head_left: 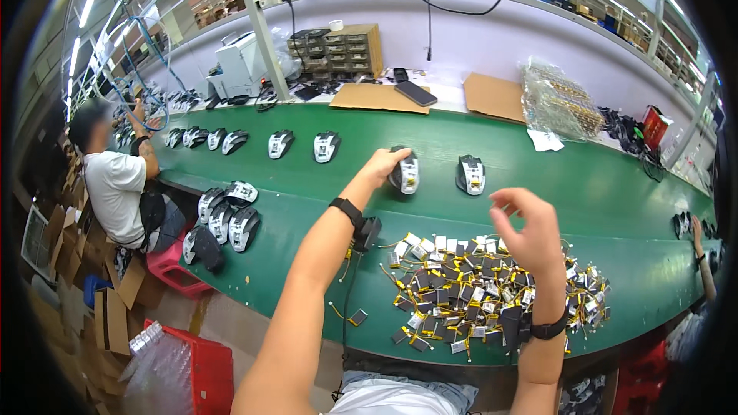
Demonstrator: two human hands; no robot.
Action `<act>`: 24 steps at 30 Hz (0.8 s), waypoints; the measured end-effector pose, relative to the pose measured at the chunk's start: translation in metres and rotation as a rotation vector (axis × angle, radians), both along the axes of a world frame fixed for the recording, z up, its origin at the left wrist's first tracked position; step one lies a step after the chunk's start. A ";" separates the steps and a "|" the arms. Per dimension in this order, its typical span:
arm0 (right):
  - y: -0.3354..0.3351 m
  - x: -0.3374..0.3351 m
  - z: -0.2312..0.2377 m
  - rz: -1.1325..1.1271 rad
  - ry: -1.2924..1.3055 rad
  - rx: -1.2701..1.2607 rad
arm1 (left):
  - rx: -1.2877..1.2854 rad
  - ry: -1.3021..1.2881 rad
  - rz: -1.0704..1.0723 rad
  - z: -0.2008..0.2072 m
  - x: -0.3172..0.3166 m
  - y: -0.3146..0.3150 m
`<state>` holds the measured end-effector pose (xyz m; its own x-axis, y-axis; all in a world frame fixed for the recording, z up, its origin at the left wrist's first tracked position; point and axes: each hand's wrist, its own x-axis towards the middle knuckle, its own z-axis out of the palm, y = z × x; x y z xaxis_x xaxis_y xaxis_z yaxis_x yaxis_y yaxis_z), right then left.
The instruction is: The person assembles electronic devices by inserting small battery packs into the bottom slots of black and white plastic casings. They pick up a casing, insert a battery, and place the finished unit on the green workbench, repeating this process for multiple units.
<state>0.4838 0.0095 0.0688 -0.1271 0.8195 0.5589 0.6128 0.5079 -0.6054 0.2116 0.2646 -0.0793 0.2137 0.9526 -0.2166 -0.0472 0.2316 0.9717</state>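
My left hand [387, 163] reaches across the green bench and has its fingers closed around the far-left side of a black computer mouse [407, 175], whose pale inner top shows with a small yellow patch. My right hand [529, 224] hovers above a large heap of small battery packs [453, 292], its thumb and fingers apart and nothing seen between them. The packs are grey or silver with yellow ends and thin wires. Another mouse [471, 175] stands on the bench just beyond my right hand.
Several more mice [326, 147] are lined up toward the left, and a cluster of mice [223, 219] sits at the near left. A co-worker [115, 177] sits at left; another person's arm [701, 250] shows at right. Cardboard sheets [380, 97] and a drawer cabinet [342, 50] stand behind.
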 end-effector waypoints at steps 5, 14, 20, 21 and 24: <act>0.009 0.025 -0.061 0.008 -0.370 -0.245 | 0.504 1.067 0.312 -0.019 0.038 -0.001; 0.003 -0.038 -0.097 -0.014 -0.534 -0.400 | 0.674 1.558 0.539 0.002 -0.031 0.010; 0.011 -0.044 -0.118 0.042 -0.348 -0.245 | 0.399 1.466 0.727 0.002 -0.106 0.029; 0.009 -0.043 -0.112 0.054 -0.281 -0.281 | 0.341 1.361 0.685 0.001 -0.117 0.033; -0.005 -0.035 -0.089 0.130 0.103 -0.582 | 0.246 1.083 0.647 -0.003 -0.118 0.040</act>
<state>0.4492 0.0047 -0.0197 -0.2152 0.9758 0.0385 0.4914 0.1423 -0.8592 0.0932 0.3048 -0.0820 -0.4744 0.8558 0.2064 0.7530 0.2730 0.5987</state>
